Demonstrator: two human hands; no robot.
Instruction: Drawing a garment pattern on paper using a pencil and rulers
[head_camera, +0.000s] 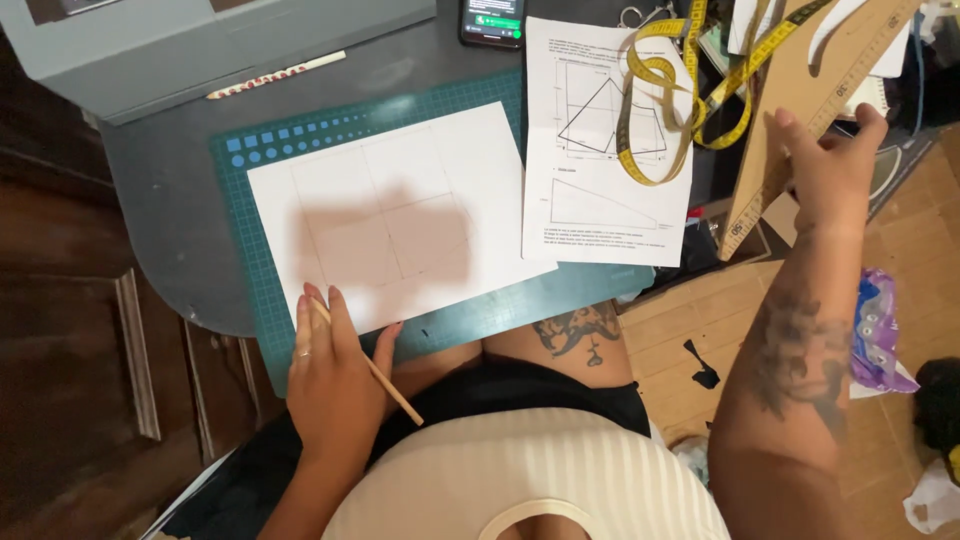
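While the left hand (335, 365) rests flat on the near edge of the paper (395, 215), a pencil (365, 362) lies gripped between its fingers and thumb, the tip hidden under the fingers and the free end pointing back toward the body. The paper lies on a green mat (470, 315), which lies on a grey table (160, 200). Faint drawn lines cross the paper, just ahead of the left fingertips.

The right hand (825, 165) is raised at the right side, well apart from the paper. Its fingers are closed on the edge of a wooden ruler (800, 95), which stands tilted, its scale edge running from upper right to lower left.

Between the two hands lies a printed sheet (600, 215) showing triangle diagrams; it touches the right edge of the paper. A yellow tape (655, 90) is draped in loops over the sheet's upper part. A phone (492, 20) lies at the table's far edge, beside the sheet's top corner.
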